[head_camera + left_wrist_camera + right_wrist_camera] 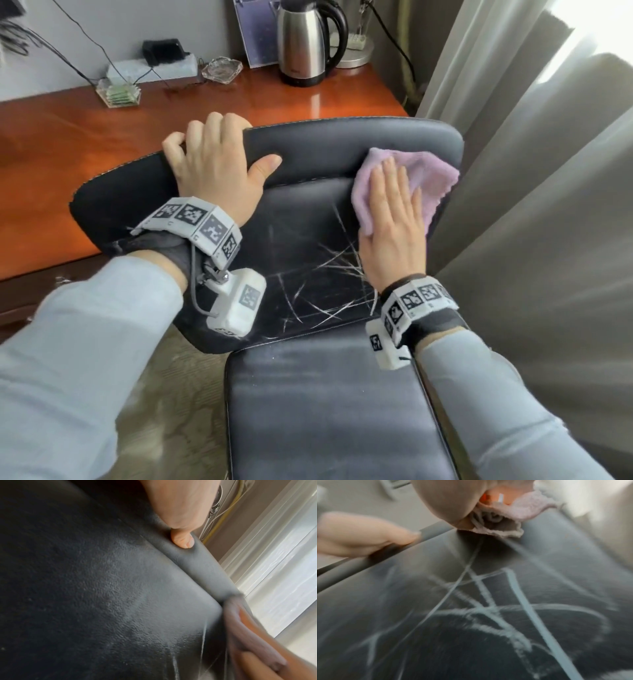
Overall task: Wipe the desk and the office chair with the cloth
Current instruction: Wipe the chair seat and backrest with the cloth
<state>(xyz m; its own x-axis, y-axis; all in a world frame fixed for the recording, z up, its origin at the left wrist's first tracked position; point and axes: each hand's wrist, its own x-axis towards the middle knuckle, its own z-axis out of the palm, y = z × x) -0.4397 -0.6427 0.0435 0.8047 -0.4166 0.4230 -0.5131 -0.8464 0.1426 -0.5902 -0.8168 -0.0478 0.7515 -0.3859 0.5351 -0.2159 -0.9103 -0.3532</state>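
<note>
Cloth (414,181) flat under right hand (390,226), chair (342,154) backrest facing camera

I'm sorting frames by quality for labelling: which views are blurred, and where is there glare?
Head view: mostly sharp, glare streak on the desk, window light blown out top right. Left wrist view: cloth and right hand smeared, chair back grain sharp. Right wrist view: blurred throughout, white scratches streaked; left hand soft.
</note>
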